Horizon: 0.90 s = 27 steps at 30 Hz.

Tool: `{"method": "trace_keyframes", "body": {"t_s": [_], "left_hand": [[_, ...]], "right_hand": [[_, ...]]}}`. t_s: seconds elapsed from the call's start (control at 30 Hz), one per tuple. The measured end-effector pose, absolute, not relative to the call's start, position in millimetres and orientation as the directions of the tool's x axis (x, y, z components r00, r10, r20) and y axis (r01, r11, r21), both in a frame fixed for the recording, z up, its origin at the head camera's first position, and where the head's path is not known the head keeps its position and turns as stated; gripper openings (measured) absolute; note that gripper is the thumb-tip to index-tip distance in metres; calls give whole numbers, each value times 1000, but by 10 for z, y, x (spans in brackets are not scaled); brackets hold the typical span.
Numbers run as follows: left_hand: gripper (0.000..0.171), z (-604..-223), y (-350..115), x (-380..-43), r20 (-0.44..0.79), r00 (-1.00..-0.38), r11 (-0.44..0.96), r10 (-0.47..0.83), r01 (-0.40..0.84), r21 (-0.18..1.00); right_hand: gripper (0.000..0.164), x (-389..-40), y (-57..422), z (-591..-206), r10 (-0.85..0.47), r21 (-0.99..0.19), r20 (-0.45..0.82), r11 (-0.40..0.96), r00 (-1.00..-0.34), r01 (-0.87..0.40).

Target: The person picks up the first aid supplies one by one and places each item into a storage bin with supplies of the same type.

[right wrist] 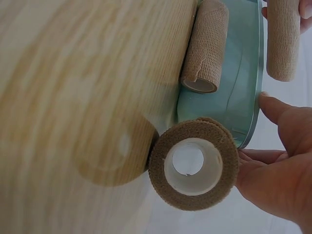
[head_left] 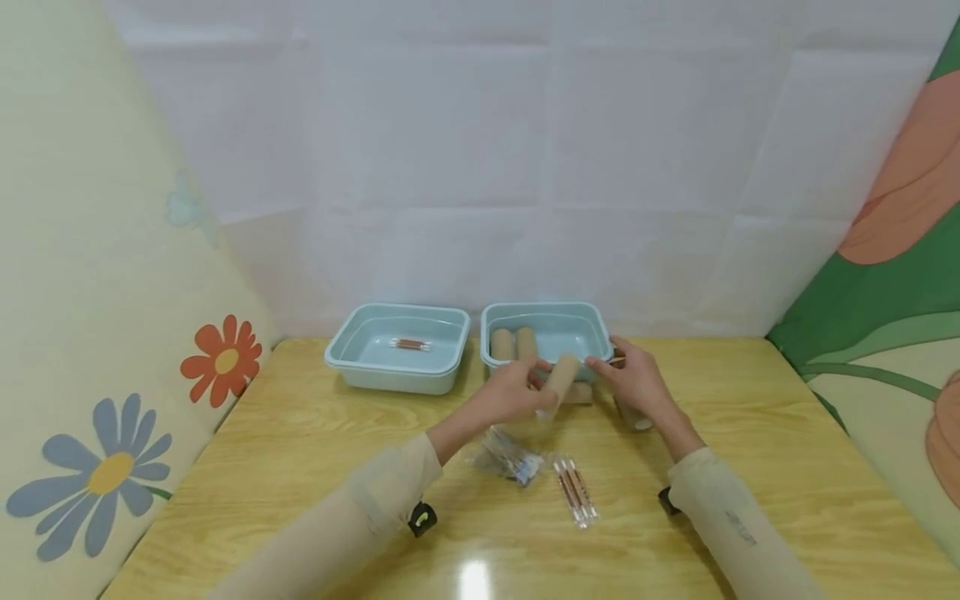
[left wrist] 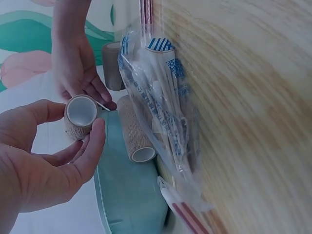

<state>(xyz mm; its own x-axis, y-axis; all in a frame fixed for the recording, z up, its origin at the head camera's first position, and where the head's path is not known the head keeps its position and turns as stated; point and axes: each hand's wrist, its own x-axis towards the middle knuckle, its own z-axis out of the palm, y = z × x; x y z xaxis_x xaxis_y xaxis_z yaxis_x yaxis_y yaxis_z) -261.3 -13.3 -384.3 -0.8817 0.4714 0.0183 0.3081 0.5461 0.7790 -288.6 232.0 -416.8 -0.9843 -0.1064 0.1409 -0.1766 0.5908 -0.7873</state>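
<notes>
My left hand holds a tan bandage roll between thumb and fingers, in front of the right blue basin. The roll's hollow white core faces the left wrist view. My right hand grips that basin's near right corner, thumb at the rim; its other fingers are partly hidden in the right wrist view. Two more bandage rolls lie inside the basin. Another bandage roll lies on the table against its front wall. Below my right hand is one more bandage roll, end towards the camera.
A left blue basin holds a small pack of brown-stick swabs. Nearer on the wooden table lie a clear bag of cotton swabs and a strip of dark red swabs. A white sheet hangs behind.
</notes>
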Motion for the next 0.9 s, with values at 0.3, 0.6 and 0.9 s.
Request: {"method": "trace_keyframes", "body": {"t_s": [0.3, 0.6, 0.9], "left_hand": [[50, -3793, -127, -2735, 47, -877, 484, 479, 308, 819], [48, -3707, -197, -2844, 105, -873, 481, 477, 359, 800], [53, -3608, -299, -2965, 32, -900, 485, 436, 264, 834]], "right_hand": [[68, -2905, 2369, -4161, -112, -785, 163, 586, -980, -198], [66, -2911, 2349, -4164, -114, -788, 163, 582, -980, -198], [71, -2905, 2332, -4176, -107, -784, 144, 594, -984, -179]]}}
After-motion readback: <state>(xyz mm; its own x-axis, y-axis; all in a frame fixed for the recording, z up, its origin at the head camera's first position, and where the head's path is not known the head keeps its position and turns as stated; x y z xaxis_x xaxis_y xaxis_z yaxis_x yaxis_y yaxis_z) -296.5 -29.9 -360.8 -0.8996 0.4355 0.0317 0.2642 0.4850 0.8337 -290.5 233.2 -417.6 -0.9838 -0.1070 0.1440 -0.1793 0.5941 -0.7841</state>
